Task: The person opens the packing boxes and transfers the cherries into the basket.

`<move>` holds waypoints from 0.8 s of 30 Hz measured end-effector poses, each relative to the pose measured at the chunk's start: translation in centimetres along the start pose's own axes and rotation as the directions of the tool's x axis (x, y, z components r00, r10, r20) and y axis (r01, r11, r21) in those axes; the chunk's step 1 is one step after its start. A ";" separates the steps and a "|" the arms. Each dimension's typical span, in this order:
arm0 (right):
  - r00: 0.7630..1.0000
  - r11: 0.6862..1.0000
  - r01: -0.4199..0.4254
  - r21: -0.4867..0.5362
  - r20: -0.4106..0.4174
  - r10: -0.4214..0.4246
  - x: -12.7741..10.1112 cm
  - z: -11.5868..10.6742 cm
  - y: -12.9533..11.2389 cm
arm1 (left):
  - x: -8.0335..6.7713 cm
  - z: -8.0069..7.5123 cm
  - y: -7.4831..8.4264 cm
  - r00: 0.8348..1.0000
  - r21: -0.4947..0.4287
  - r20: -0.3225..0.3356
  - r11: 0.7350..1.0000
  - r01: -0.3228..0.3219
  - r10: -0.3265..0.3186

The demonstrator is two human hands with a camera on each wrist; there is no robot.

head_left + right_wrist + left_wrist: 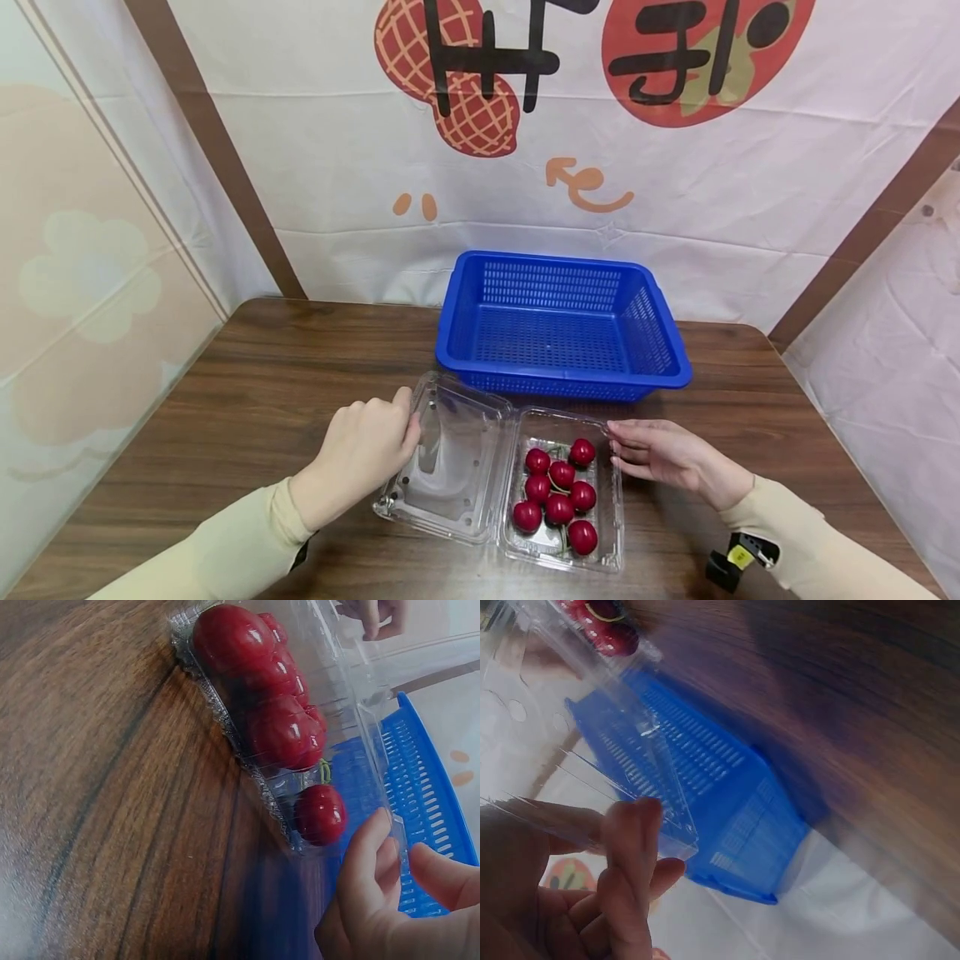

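1. The left hand (360, 454), in the lower middle of the head view, is pinching the far edge of the clear plastic hinged lid (450, 462) of a transparent clamshell box (558, 550); its grip is curled round that rim, seemingly to keep the lid folded flat and open on the dark wood-grain desk (225, 400).

2. The right hand (663, 454), at lower right of centre, is lying beside the box's right wall with the fingers nearly straight and loosely spread, fingertips touching the rim, apparently steadying the tray so it is not sliding.

3. The glossy dark red cherries (558, 496) are sitting clustered inside the tray half of the box, at the bottom centre of the frame, between the two hands.

4. A blue perforated plastic basket (562, 383) is standing just behind the box, towards the middle of the frame, holding nothing visible.

5. Both forearms, in pale cream sleeves, are reaching in from the bottom corners, angled inward towards the box, wrists low over the desk.

6. A printed white cloth backdrop (337, 167) is hanging behind the desk, across the upper frame.
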State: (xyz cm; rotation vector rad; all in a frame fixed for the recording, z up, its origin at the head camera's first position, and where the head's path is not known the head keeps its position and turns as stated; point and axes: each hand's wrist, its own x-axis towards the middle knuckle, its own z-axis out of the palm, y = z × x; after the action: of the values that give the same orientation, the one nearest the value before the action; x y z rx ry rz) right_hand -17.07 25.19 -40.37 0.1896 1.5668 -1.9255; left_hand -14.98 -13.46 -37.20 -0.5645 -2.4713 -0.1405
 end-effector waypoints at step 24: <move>0.994 0.993 0.065 0.101 0.079 -0.073 0.9 -0.7 -0.9 | 0.4 2.6 -1.3 0.991 0.019 0.115 0.998 0.066 -0.067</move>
State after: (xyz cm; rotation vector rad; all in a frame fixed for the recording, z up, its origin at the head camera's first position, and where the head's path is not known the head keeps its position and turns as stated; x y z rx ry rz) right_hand -18.46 25.59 -40.26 0.0974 1.4436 -2.0396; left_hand -17.16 -13.88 -39.03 -0.4968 -2.6024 -0.1190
